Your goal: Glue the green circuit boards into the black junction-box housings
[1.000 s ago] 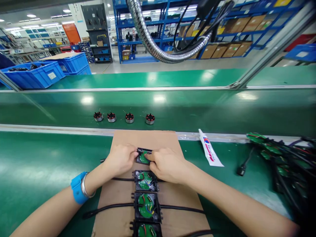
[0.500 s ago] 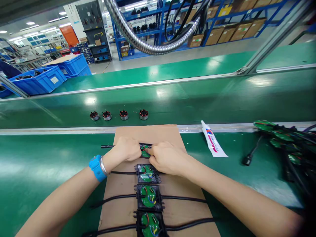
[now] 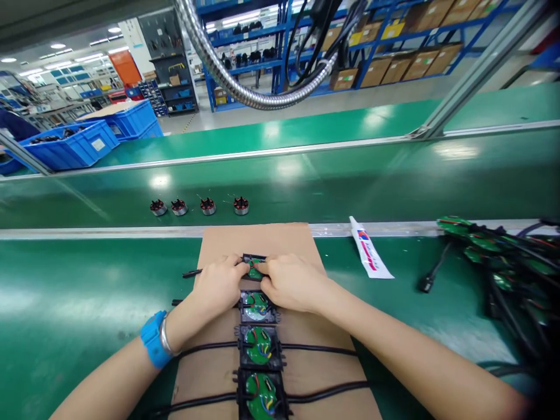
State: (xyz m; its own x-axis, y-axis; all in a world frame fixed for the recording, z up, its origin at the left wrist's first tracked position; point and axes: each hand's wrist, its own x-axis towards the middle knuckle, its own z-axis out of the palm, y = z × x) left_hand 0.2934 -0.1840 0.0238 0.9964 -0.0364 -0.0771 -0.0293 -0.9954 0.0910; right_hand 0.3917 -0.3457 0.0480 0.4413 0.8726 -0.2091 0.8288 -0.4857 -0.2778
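Observation:
Several black frames with green circuit boards lie in a column on a brown cardboard sheet [image 3: 301, 332]. At the farthest frame [image 3: 254, 266], my left hand [image 3: 221, 280] grips the left side with bent fingers, and my right hand [image 3: 293, 280] presses the right side, fingertips on the board's edge. Just below is a second frame [image 3: 258, 306], partly beside my right hand. Two nearer frames [image 3: 260, 348] [image 3: 262, 396] lie flat with black cables running out to both sides. A black cable end [image 3: 191, 273] sticks out left of my left hand.
Four small motors stand in a row [image 3: 207, 206] beyond the metal strip. A white tube [image 3: 371, 248] lies right of the cardboard. A pile of boards and cables [image 3: 503, 251] is at the right. A metal hose [image 3: 258, 99] hangs above; blue bins [image 3: 74, 146] stand back left.
My left hand has shifted left and down a little, and its fingers uncover more of the farthest frame. The whole view has moved slightly. My right hand keeps its place at the frame.

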